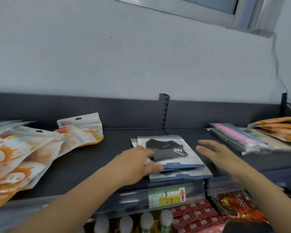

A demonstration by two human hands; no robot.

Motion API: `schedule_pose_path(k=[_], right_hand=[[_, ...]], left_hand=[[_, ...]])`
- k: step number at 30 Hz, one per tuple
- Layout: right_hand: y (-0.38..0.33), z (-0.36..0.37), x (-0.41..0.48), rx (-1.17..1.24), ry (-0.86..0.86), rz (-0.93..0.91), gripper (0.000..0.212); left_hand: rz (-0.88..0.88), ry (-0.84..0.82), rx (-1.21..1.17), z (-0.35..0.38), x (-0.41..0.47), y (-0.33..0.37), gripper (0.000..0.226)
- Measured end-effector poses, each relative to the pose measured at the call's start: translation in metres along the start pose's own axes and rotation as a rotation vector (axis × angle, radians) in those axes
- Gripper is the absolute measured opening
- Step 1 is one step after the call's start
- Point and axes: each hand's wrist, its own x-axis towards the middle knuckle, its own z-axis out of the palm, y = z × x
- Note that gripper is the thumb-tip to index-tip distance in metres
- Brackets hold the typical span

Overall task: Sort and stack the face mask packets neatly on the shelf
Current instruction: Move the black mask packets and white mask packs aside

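Our left hand [138, 163] pinches the top clear packet with a black mask [168, 151], fingers above, thumb at its near edge. Our right hand [215, 153] has fingers spread, just beside this stack [180, 176] on the dark grey metal shelf [99, 158].

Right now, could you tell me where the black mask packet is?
Head view: the black mask packet tops a small stack at centre front of the shelf, between the left hand gripping its corner and the open right hand.
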Motion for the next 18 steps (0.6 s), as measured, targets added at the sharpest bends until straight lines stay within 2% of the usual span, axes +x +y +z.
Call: schedule_pose_path(k=[4,8,10,12,14,18], right_hand=[[-0.002,0.007,0.021,0.122,-0.012,0.146,0.075],[-0.006,0.018,0.026,0.213,0.001,0.156,0.084],[-0.006,0.017,0.027,0.383,-0.017,0.22,0.078],[-0.002,0.012,0.028,0.496,-0.071,0.218,0.056],[0.002,0.003,0.027,0.566,-0.045,0.144,0.039],[0.002,-0.029,0.023,0.698,0.152,-0.12,0.043]], left_hand=[[-0.228,-0.027,-0.096,0.014,0.012,0.009,0.076],[-0.277,0.008,-0.171,0.026,0.019,0.022,0.075],[-0.292,0.031,-0.254,0.027,0.019,0.029,0.076],[-0.306,0.064,-0.32,0.028,0.019,0.034,0.078],[-0.295,0.129,-0.426,0.027,0.019,0.043,0.079],[-0.278,0.432,-0.912,0.028,0.032,0.081,0.084]])
